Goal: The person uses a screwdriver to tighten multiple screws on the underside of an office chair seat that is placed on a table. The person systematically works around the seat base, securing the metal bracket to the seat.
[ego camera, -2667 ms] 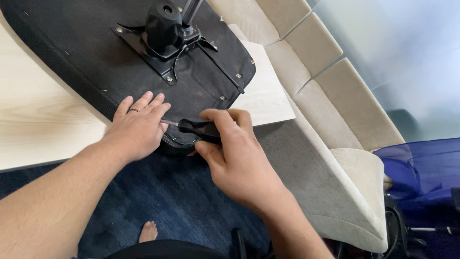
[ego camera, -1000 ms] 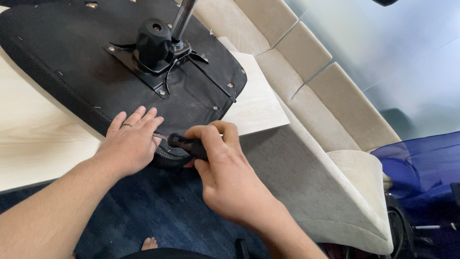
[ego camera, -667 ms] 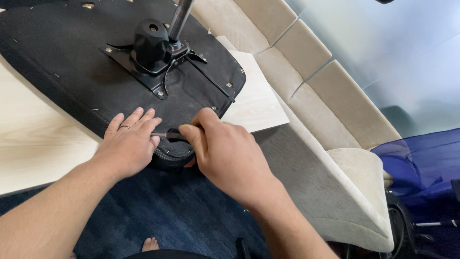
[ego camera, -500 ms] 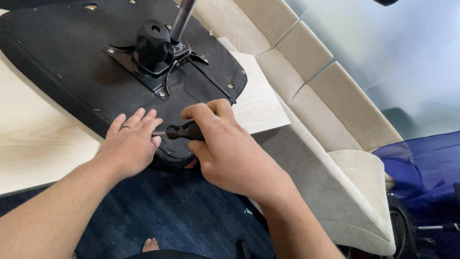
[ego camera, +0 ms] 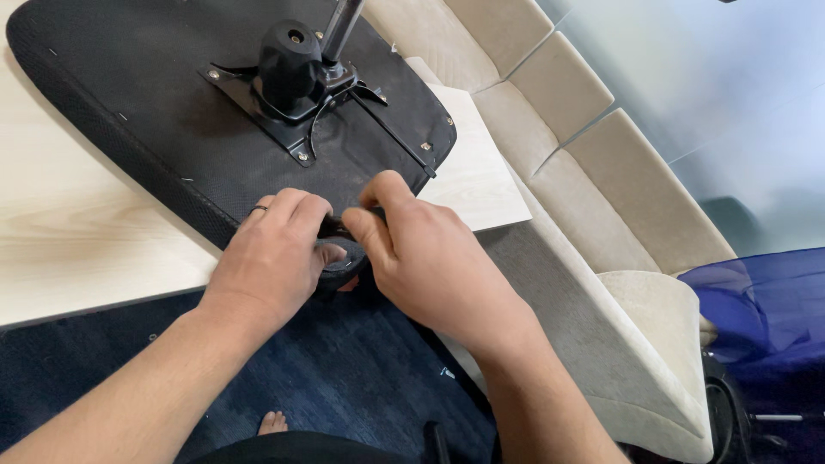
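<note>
Left of the hands, pale wood table [ego camera: 77, 232] runs out to the frame edge, dark blue carpet [ego camera: 344, 378] below it. On the table, upside down: black chair seat [ego camera: 146, 112], its near edge overhanging the table's edge right at the hands. Left hand [ego camera: 271, 258] lies on that near edge, fingers curled down over it, ring on one finger; it presses the seat rim more than it grips anything. Just beyond both hands, metal mounting plate [ego camera: 296, 116] bolted to the seat's underside, black mechanism housing and a silver post [ego camera: 342, 30] rising from it. Between the two hands, touching both, black screwdriver handle [ego camera: 333, 228], mostly hidden, tip not visible. Right hand [ego camera: 421, 258] is closed around that handle, thumb and forefinger pinched at its front end, right against the left hand's fingers. Below the hands, a bare foot [ego camera: 273, 422] on the carpet. Right of the hands, beige cushioned sofa [ego camera: 593, 198], then a blue translucent thing [ego camera: 765, 309] at the far right edge.
</note>
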